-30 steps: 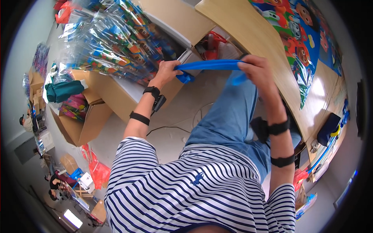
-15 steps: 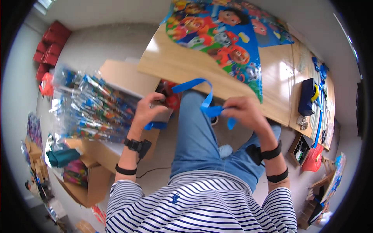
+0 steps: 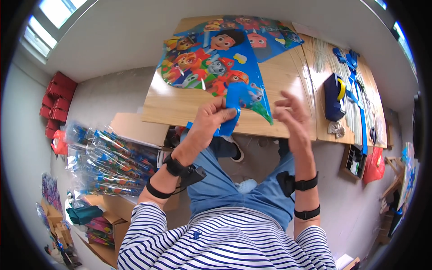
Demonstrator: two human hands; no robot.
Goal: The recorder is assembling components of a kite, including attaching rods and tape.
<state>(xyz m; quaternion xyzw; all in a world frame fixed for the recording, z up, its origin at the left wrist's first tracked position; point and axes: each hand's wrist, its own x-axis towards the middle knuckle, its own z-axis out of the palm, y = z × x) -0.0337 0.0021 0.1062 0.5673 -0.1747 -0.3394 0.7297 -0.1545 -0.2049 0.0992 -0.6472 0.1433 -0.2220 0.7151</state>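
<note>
The left hand (image 3: 210, 118) is closed around a folded blue strip (image 3: 230, 111), thumb and fingers pinching it near its middle. The strip's long axis runs nearly upright in the view, leaning a little to the right: its upper end points away from the person and lies over the lower tip of the kite, its lower end pokes out beneath the hand toward the near table edge. The right hand (image 3: 294, 118) hangs just beside it, open, fingers spread and slightly curled, holding nothing and apart from the strip.

Both hands sit over the near edge of a wooden table (image 3: 180, 105). One kite (image 3: 216, 54) printed with cartoon animals lies flat on it, its long axis running from the far edge down to a point near the strip. To the right stands one dark blue tape dispenser (image 3: 334, 95) with a yellow roll, and beyond it a loose bunch of blue ribbons (image 3: 353, 85), too tangled to count, over a spread of thin pale sticks (image 3: 321, 56).

Left of the person's knee, one open cardboard box (image 3: 135, 128) holds a heap of packaged kites (image 3: 108, 157) in clear wrap, too many to count. Two black bands circle each forearm
</note>
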